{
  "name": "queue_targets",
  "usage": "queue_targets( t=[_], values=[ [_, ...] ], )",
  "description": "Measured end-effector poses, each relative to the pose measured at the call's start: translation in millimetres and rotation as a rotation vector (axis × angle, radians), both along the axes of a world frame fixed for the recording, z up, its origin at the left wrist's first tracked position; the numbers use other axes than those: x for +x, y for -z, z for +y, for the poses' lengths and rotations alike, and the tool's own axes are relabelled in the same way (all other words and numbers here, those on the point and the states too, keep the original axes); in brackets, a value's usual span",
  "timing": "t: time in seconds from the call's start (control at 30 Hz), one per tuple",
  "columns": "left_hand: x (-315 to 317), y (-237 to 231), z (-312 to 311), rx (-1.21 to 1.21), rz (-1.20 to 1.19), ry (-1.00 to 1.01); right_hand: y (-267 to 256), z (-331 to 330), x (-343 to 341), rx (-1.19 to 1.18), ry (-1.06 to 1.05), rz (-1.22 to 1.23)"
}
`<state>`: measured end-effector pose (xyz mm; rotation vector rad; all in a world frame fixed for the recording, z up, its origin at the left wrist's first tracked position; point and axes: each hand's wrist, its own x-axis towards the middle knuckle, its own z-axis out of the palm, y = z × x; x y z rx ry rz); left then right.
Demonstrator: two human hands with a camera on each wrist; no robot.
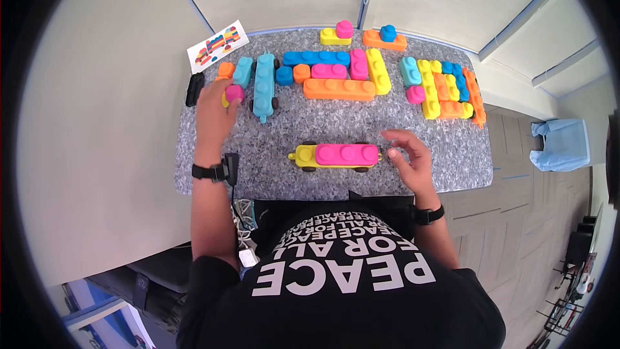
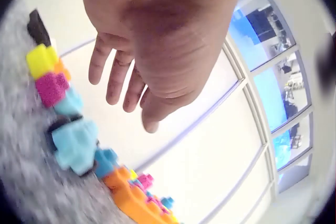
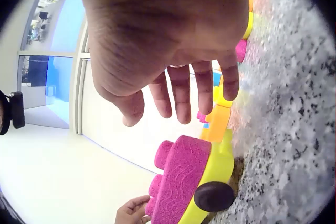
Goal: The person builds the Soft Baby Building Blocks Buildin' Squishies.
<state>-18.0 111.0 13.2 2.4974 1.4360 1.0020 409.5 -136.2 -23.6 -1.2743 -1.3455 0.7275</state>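
Note:
A yellow wheeled base [image 1: 303, 156] with a long pink block [image 1: 347, 154] on its studs stands at the middle front of the table. Just off its right end hovers my right hand [image 1: 411, 160], fingers loosely bent and nothing held. My left hand [image 1: 214, 113] reaches over the left group of blocks, partly covering a yellow one. By its fingers lie a small pink block [image 1: 234, 94], an orange block [image 1: 226, 70] and a light blue block [image 1: 243, 72]. In the left wrist view its fingers [image 2: 118, 77] extend apart from the blocks, with nothing between them.
A light blue wheeled base [image 1: 263, 87] stands right of the left group. Blue, pink, orange and yellow blocks fill the table's middle back, including a long orange block [image 1: 339, 89]. More lie at right around a yellow block [image 1: 429, 90]. A picture card [image 1: 218, 45] lies at the back left.

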Motion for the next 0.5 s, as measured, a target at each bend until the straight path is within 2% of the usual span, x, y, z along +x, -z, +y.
queue_targets(
  t=[0.03, 0.33, 0.43, 0.5],
  values=[
    [-6, -2, 8, 0.055, 0.104, -0.029, 0, -1, 0, -0.001, -0.001, -0.001],
    [-14, 21, 36, 0.011, 0.279, -0.008, 3, -7, -4, -0.015, 0.0, 0.02],
    [-14, 14, 32, 0.004, 0.211, 0.017, 2, -8, -3, -0.023, -0.007, 0.022],
    [-12, -2, 21, -0.022, 0.07, 0.08, 2, -8, -2, -0.03, -0.007, 0.032]
  ],
)
